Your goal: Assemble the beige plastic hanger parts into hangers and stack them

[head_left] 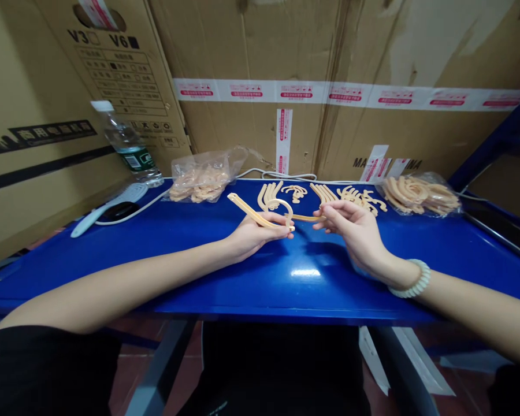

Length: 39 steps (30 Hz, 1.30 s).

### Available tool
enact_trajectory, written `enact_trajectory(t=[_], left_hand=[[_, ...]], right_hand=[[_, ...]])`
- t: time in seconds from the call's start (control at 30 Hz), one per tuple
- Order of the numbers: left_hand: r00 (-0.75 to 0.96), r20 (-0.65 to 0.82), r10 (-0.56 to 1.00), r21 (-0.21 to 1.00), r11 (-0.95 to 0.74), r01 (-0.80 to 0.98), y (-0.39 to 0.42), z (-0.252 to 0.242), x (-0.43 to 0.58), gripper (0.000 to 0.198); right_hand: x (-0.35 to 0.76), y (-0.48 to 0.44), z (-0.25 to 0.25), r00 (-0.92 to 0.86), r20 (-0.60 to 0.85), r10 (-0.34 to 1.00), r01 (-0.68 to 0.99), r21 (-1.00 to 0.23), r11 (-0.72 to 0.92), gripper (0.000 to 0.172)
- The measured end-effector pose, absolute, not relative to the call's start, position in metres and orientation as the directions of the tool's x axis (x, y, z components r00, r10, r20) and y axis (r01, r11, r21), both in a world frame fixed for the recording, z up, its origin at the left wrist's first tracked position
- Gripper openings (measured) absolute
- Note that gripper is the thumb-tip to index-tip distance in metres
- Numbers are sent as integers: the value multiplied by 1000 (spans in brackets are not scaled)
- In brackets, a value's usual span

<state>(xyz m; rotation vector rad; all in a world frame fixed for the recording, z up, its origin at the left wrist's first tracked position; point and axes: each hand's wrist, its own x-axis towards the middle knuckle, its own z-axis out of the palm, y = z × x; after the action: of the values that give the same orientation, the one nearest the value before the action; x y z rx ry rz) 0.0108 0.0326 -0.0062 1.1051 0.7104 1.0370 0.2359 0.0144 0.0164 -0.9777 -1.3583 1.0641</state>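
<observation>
My left hand (253, 234) grips a long beige plastic strip (249, 211) that slants up to the left, with a curved hook piece (281, 205) at its near end. My right hand (355, 228) pinches a thin beige strip (307, 218) that meets the left hand's piece between the two hands. Both hands hover just above the blue table (177, 260). Behind them lie rows of loose beige plastic parts (329, 195), some straight and some curved.
A clear bag of beige parts (201, 178) sits at the back left, another bag (418, 195) at the back right. A water bottle (127, 144), a white handled tool (108, 209) and a white cable (281, 173) lie along the back. Cardboard boxes (329, 69) wall the table.
</observation>
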Motion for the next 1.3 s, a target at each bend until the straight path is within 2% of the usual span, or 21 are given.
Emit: enact_trajectory(t=[0.13, 0.23, 0.37, 0.43, 0.5, 0.63, 0.73, 1.1, 1.3], left_hand=[[393, 62, 918, 959, 55, -279, 33, -8, 10, 35], [401, 98, 911, 959, 21, -282, 34, -9, 10, 34], [399, 143, 906, 965, -39, -258, 35, -10, 10, 32], [402, 157, 902, 972, -70, -224, 36, -12, 10, 30], [412, 173, 895, 977, -103, -185, 37, -13, 9, 27], [445, 175, 878, 984, -140, -112, 38, -15, 8, 24], [456, 172, 873, 985, -158, -69, 36, -15, 7, 24], [509, 141, 849, 986, -164, 1, 29, -8, 6, 19], [509, 170, 844, 981, -192, -8, 24, -4, 8, 17]], right_hand=[[239, 18, 11, -77, 258, 963, 18, -965, 260, 38], [241, 19, 9, -97, 241, 966, -17, -971, 240, 49], [238, 18, 8, -247, 46, 968, -174, -985, 3, 61], [235, 16, 8, -340, -35, 940, -222, -968, -116, 59], [232, 14, 8, -392, -50, 919, -231, -961, -150, 53], [231, 12, 7, -371, 52, 927, -194, -981, -22, 39], [232, 14, 6, -349, 115, 930, -140, -988, 69, 37], [233, 19, 2, -438, 126, 890, -60, -992, 111, 35], [233, 17, 4, -449, 193, 872, -24, -979, 204, 29]])
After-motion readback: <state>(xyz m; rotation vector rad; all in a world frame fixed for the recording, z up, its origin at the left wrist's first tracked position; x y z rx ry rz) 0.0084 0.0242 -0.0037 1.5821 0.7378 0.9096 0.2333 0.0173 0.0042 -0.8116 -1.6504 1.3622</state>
